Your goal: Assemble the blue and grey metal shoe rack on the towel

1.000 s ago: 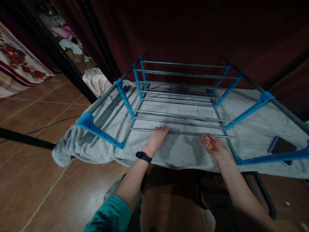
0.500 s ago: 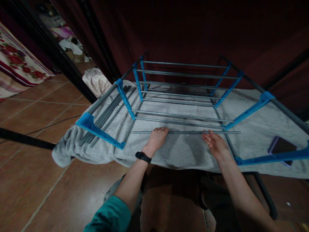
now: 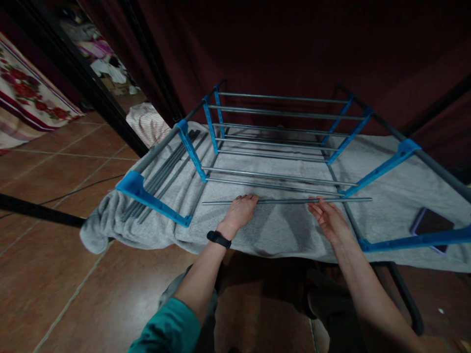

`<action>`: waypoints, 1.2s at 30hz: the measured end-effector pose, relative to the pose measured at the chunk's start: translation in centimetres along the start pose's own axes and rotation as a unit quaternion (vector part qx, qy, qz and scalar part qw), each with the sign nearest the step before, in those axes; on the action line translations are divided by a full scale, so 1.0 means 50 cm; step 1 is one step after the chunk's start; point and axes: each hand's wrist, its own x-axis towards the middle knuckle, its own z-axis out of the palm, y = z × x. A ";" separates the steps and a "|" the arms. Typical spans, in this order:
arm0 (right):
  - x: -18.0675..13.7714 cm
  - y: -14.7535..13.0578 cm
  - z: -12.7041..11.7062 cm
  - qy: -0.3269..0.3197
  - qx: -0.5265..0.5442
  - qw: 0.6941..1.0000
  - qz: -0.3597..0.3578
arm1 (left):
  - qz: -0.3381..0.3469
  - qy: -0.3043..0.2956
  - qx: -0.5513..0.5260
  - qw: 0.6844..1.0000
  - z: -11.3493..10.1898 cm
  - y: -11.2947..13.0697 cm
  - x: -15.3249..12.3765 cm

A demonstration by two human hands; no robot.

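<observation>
A thin grey metal rod [image 3: 283, 201] spans between my two hands, just above the grey cloth. My left hand [image 3: 241, 212], with a black band at the wrist, has its fingers closed over the rod left of its middle. Toward the other end, my right hand [image 3: 327, 215] pinches the rod between thumb and fingers. Beyond the rod stands a rack frame of grey tubes with blue plastic brackets [image 3: 192, 152] on both sides. Several metal crossbars [image 3: 279, 175] join the brackets. The nearest pair, a left blue bracket [image 3: 158, 202] and a right blue bracket [image 3: 415, 240], has no crossbar between.
Several loose rods [image 3: 165, 169] lie on the grey cloth [image 3: 287, 235] at the left, partly under the frame. A phone [image 3: 432, 225] rests at the right behind a bracket. A dark red curtain [image 3: 279, 49] hangs behind. Black poles [image 3: 40, 211] stand at the left.
The rod has shifted slightly to the right, its right end rising a little. Both hands stay almost in place on it.
</observation>
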 end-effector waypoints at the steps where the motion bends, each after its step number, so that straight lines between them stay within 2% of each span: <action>1: 0.001 0.001 -0.001 0.001 -0.001 1.000 -0.003 | 0.001 -0.001 -0.002 1.000 -0.001 0.000 0.000; 15: 0.007 0.001 -0.007 0.019 -0.011 1.000 0.007 | -0.008 -0.010 -0.019 1.000 -0.002 0.004 0.000; 25: 0.016 0.007 -0.019 0.005 -0.008 1.000 0.018 | -0.017 -0.053 -0.012 0.998 -0.019 0.011 -0.002; 36: 0.018 0.009 -0.019 0.013 0.007 1.000 0.010 | -0.014 -0.046 -0.026 0.999 -0.011 0.007 -0.002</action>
